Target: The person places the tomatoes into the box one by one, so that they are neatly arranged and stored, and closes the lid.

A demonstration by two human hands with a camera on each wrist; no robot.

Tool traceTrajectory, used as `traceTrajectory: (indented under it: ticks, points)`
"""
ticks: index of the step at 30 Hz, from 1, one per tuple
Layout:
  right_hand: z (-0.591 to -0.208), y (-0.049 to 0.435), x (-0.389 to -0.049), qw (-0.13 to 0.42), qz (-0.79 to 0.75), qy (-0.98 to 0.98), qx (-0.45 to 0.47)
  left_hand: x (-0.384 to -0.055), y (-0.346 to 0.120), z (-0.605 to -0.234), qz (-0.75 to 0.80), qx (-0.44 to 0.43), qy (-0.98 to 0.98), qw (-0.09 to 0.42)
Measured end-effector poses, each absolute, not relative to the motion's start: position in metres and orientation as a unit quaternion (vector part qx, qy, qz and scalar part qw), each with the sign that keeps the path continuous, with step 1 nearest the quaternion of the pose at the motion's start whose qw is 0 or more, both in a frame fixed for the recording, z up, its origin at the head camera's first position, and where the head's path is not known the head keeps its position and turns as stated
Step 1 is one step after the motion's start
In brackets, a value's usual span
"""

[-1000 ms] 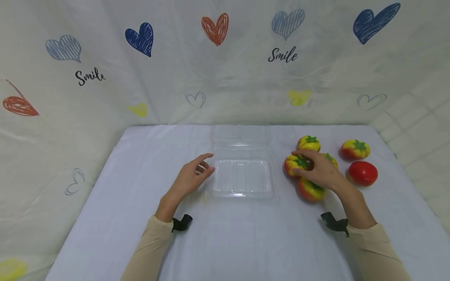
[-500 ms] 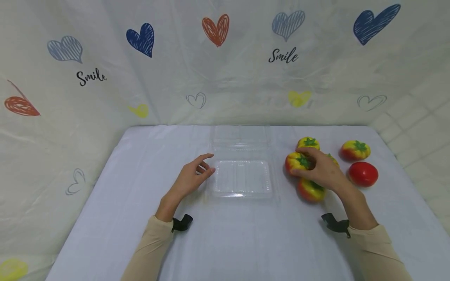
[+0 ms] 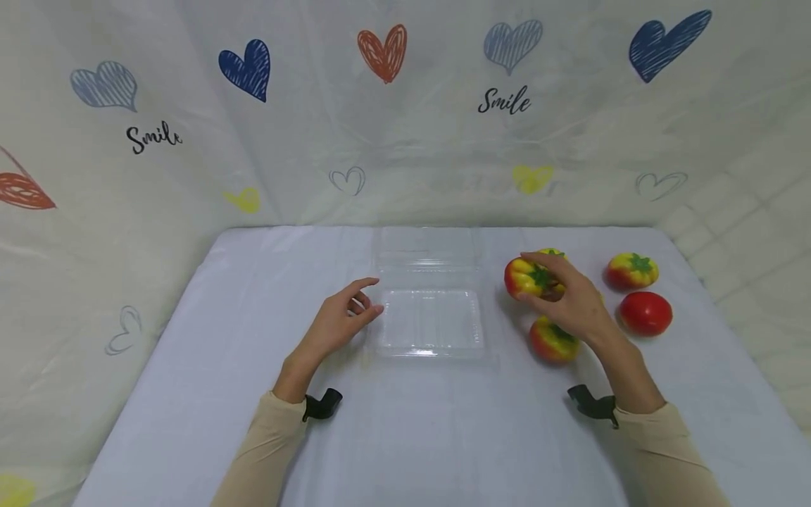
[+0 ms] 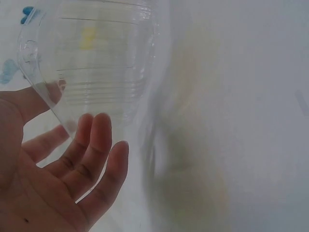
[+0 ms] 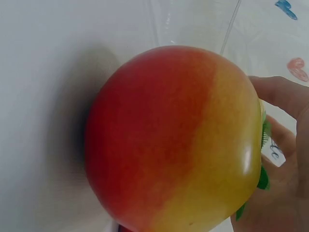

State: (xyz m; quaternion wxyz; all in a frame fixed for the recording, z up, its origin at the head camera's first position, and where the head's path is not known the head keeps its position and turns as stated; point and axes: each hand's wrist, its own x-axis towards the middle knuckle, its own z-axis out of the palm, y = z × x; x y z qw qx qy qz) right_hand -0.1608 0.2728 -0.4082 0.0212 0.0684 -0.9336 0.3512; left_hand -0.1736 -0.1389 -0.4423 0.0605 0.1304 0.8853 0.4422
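Note:
My right hand point(image 3: 573, 299) holds a red-and-yellow tomato-like fruit point(image 3: 524, 277) with a green leafy top, pinched between thumb and fingers, its shadow showing on the tablecloth. In the right wrist view this fruit point(image 5: 169, 135) fills the middle, leafy side towards the palm. Another such fruit point(image 3: 553, 341) lies just nearer than the hand; one more point(image 3: 552, 251) shows partly behind it. A clear plastic clamshell box point(image 3: 431, 352) stands opened mid-table, lid laid back. At its left edge is my left hand point(image 3: 338, 320), fingers loosely bent; in the left wrist view, fingertips point(image 4: 101, 123) overlap the plastic.
On the right of the table lie a red-yellow fruit point(image 3: 632, 272) with a green top and a plain red one point(image 3: 645, 314). A white cloth point(image 3: 405, 429) covers the table. Behind it hangs a pale sheet point(image 3: 418, 141) printed with hearts.
The right hand has closed round the fruit and raised it, moving it slightly away and to the left. The left hand keeps its place beside the box. The head view has shifted slightly.

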Motion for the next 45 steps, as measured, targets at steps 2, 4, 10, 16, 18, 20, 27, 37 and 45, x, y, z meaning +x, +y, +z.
traceTrajectory:
  ticks: [2, 4, 10, 16, 18, 20, 27, 37, 45]
  points:
    - [-0.408, 0.273, -0.162, 0.031, 0.354, -0.931, 0.079, -0.174, -0.138, -0.442, 0.443, 0.131, 0.885, 0.061]
    - [-0.408, 0.272, -0.163, 0.037, 0.360, -0.928, 0.088, -0.175, -0.138, -0.443, 0.444, 0.129, 0.885, 0.062]
    - [-0.404, 0.269, -0.164, 0.018, 0.378, -0.922, 0.080, -0.174, -0.138, -0.442, 0.445, 0.124, 0.885, 0.063]
    - [-0.398, 0.265, -0.165, -0.007, 0.405, -0.911, 0.079, -0.174, -0.137, -0.441, 0.447, 0.123, 0.884, 0.065]
    - [-0.397, 0.263, -0.166, -0.004, 0.415, -0.905, 0.091, -0.174, -0.137, -0.440, 0.448, 0.119, 0.883, 0.068]
    - [-0.396, 0.262, -0.166, 0.001, 0.422, -0.901, 0.104, -0.174, -0.137, -0.439, 0.450, 0.115, 0.883, 0.070]
    - [-0.394, 0.255, -0.167, 0.004, 0.451, -0.884, 0.121, -0.171, -0.136, -0.437, 0.466, 0.101, 0.875, 0.078]
    - [-0.393, 0.241, -0.168, -0.005, 0.469, -0.877, 0.106, -0.164, -0.136, -0.437, 0.498, 0.074, 0.859, 0.086]
    - [-0.391, 0.232, -0.169, -0.012, 0.487, -0.867, 0.100, -0.160, -0.136, -0.438, 0.509, 0.068, 0.853, 0.089]
